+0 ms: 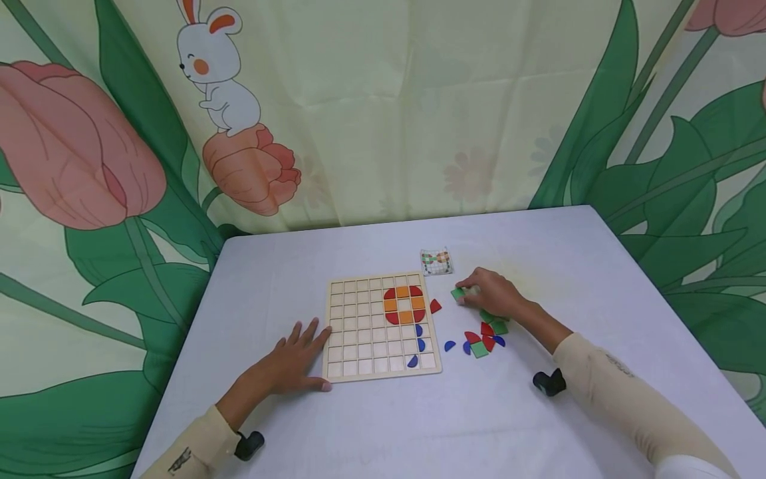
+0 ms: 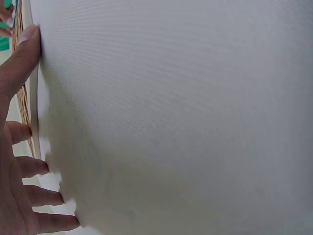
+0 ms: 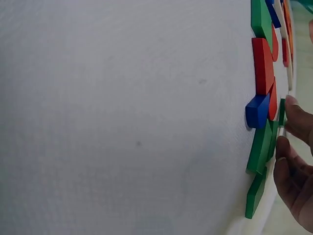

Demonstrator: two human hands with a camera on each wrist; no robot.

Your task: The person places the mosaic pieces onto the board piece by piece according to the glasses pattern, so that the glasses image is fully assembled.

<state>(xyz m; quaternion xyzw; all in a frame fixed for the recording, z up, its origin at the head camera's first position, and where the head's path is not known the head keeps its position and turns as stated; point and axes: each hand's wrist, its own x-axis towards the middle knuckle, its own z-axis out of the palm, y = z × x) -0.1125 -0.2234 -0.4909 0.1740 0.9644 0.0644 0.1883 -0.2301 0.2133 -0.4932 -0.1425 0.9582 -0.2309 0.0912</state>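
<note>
A wooden grid board [image 1: 353, 338] lies flat on the table, with red quarter-round pieces [image 1: 415, 291] and orange squares [image 1: 405, 317] forming a ring at its upper right. Several blue half-round pieces [image 1: 421, 344] sit on its lower right part. My left hand [image 1: 293, 362] rests at the board's left edge, fingers spread; its thumb [image 2: 27, 49] touches the rim in the left wrist view. To the right of the board, my right hand [image 1: 493, 294] pinches a green square tile [image 1: 457, 293] between thumb and fingers. That green tile [image 3: 282, 110] is partly hidden in the right wrist view.
Right of the board lies a loose group of pieces, with green tiles [image 1: 479, 349], red pieces [image 1: 472, 337] and blue half-rounds [image 1: 499, 341]. A lone red piece [image 1: 435, 306] lies by the board's right edge. A small pattern card [image 1: 437, 262] is behind the board.
</note>
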